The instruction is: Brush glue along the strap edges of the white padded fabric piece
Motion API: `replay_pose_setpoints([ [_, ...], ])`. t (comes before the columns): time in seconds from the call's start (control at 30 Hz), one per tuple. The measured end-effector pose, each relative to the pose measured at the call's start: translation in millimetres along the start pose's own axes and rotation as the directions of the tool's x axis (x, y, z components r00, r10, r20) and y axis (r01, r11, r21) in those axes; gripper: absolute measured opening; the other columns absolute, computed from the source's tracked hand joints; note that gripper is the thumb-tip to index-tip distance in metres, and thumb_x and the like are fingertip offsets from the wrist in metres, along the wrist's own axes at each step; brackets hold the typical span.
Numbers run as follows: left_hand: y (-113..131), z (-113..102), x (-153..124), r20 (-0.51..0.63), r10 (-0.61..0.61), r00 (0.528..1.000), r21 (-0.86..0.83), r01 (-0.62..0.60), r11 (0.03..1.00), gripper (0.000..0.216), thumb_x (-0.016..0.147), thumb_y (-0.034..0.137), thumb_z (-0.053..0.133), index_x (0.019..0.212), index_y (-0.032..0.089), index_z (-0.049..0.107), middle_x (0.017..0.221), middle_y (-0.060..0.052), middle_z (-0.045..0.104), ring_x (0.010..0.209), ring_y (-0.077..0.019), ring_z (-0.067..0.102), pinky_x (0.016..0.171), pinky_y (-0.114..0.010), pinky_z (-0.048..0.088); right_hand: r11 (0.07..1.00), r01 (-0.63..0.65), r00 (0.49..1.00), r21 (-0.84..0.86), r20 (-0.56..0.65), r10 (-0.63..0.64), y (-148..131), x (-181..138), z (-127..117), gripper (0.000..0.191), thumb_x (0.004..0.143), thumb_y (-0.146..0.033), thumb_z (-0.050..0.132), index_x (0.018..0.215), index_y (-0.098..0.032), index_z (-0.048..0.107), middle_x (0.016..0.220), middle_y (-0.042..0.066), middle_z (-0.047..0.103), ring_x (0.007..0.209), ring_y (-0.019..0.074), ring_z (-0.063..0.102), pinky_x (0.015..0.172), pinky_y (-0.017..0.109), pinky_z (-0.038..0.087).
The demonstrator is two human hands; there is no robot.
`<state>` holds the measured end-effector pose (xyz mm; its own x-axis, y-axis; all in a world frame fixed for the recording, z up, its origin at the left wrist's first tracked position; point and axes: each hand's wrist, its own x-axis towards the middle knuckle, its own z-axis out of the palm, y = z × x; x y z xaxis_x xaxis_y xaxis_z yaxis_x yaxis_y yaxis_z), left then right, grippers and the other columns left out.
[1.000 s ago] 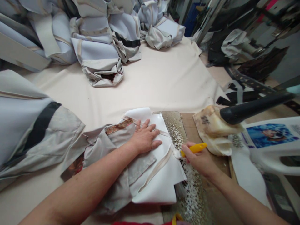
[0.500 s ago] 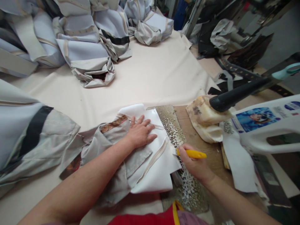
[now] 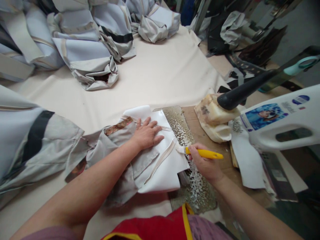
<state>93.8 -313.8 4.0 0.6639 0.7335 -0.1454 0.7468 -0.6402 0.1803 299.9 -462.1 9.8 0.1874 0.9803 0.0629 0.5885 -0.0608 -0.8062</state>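
My left hand [image 3: 146,135] lies flat, fingers spread, on a white and grey fabric piece [image 3: 160,166] with a beige strap [image 3: 161,160] sewn across it. My right hand [image 3: 206,163] grips a yellow-handled tool [image 3: 205,153], its tip touching the strap's end at the right edge of the fabric. Under that edge lies a worn metal plate [image 3: 180,130] strewn with white scraps [image 3: 197,183].
Bundles of grey-white fabric pieces [image 3: 87,50] are piled at the back and left on a cream cloth [image 3: 162,76]. A black handle [image 3: 247,88] rests on a stained pad [image 3: 212,118]. A white plastic jug [image 3: 282,121] lies at the right. Dark straps [image 3: 237,71] lie beyond.
My right hand turned the yellow tool so its handle points right and brought the tip onto the strap's end. The view shifted a little; my left hand stayed pressed on the fabric.
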Motion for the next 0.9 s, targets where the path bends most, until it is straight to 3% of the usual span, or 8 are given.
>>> replay_pose_setpoints([
  [0.1,1.1,-0.5,0.4,0.0,0.005,1.0,0.008,-0.005,1.0,0.048,0.085,0.059,0.037,0.125,0.036,0.049,0.139,0.0,0.039,0.134,-0.0326,0.018,0.104,-0.064,0.0,0.999,0.022,0.995,-0.044,0.099,-0.018,6.4,-19.5,5.8,0.033,0.09,-0.036,0.039,0.062,-0.021,0.047,0.058,-0.002,0.049,0.056,0.0132,0.048,0.058,0.026,0.037],
  [0.3,1.8,0.5,1.2,0.003,-0.007,1.0,0.002,0.007,1.0,0.048,0.085,0.061,0.037,0.125,0.037,0.049,0.14,0.0,0.039,0.135,-0.0313,0.019,0.105,-0.063,0.001,0.995,-0.001,0.991,-0.098,0.13,0.014,13.9,-56.4,-11.0,0.032,0.089,-0.034,0.04,0.061,-0.021,0.048,0.056,-0.002,0.049,0.055,0.013,0.049,0.057,0.026,0.036],
  [0.4,1.4,0.2,0.2,-0.007,-0.004,1.0,0.017,0.004,1.0,0.048,0.086,0.059,0.036,0.126,0.036,0.048,0.14,0.0,0.039,0.135,-0.0303,0.019,0.105,-0.062,0.0,0.996,-0.034,0.993,-0.081,0.106,0.042,10.8,-57.2,-23.4,0.033,0.089,-0.036,0.042,0.059,-0.021,0.048,0.055,-0.002,0.05,0.054,0.0134,0.049,0.056,0.026,0.037],
  [0.53,3.1,-2.5,-1.8,-0.009,0.031,0.999,0.051,-0.03,0.998,0.048,0.087,0.058,0.033,0.128,0.035,0.045,0.142,-0.001,0.038,0.135,-0.0311,0.019,0.101,-0.068,-0.002,0.996,-0.063,0.998,-0.058,-0.023,0.061,6.1,-54.3,-26.6,0.031,0.088,-0.038,0.043,0.063,-0.021,0.052,0.059,-0.001,0.054,0.058,0.0144,0.052,0.058,0.026,0.038],
  [0.7,-3.1,-19.2,-5.2,0.002,0.06,0.998,0.133,-0.059,0.989,0.054,0.087,0.062,0.03,0.131,0.033,0.042,0.147,-0.003,0.029,0.137,-0.0317,0.013,0.098,-0.07,-0.008,0.998,0.019,0.991,-0.056,0.134,-0.011,10.5,-54.1,-17.4,0.033,0.089,-0.036,0.04,0.061,-0.021,0.048,0.057,-0.002,0.05,0.056,0.0135,0.05,0.056,0.026,0.037],
  [0.8,-28.8,-37.0,-7.7,-0.099,-0.072,0.993,0.17,0.088,0.982,0.061,0.087,0.062,0.026,0.136,0.028,0.037,0.15,-0.006,0.021,0.138,-0.0335,0.007,0.098,-0.071,-0.006,0.997,-0.005,0.994,-0.073,0.109,0.013,10.4,-53.5,-23.3,0.034,0.088,-0.037,0.04,0.059,-0.021,0.046,0.055,-0.002,0.047,0.054,0.0131,0.047,0.056,0.026,0.036],
  [0.87,-53.9,-48.3,-10.3,-0.174,-0.252,0.952,0.085,0.269,0.959,0.068,0.083,0.065,0.034,0.137,0.024,0.035,0.148,-0.011,0.024,0.137,-0.0357,0.011,0.1,-0.069,0.004,0.998,-0.049,0.998,-0.042,0.026,0.05,8.3,-53.3,-26.5,0.034,0.089,-0.039,0.04,0.061,-0.021,0.048,0.057,-0.002,0.049,0.056,0.0132,0.049,0.057,0.026,0.037],
  [0.9,-66.8,-53.0,-11.9,-0.157,-0.357,0.921,-0.023,0.358,0.934,0.073,0.078,0.066,0.042,0.135,0.021,0.038,0.145,-0.013,0.03,0.135,-0.0366,0.019,0.102,-0.065,0.012,0.998,-0.063,0.998,-0.02,0.001,0.063,7.4,-53.4,-25.9,0.034,0.089,-0.04,0.04,0.062,-0.02,0.05,0.059,-0.002,0.05,0.058,0.0134,0.05,0.059,0.026,0.038],
])
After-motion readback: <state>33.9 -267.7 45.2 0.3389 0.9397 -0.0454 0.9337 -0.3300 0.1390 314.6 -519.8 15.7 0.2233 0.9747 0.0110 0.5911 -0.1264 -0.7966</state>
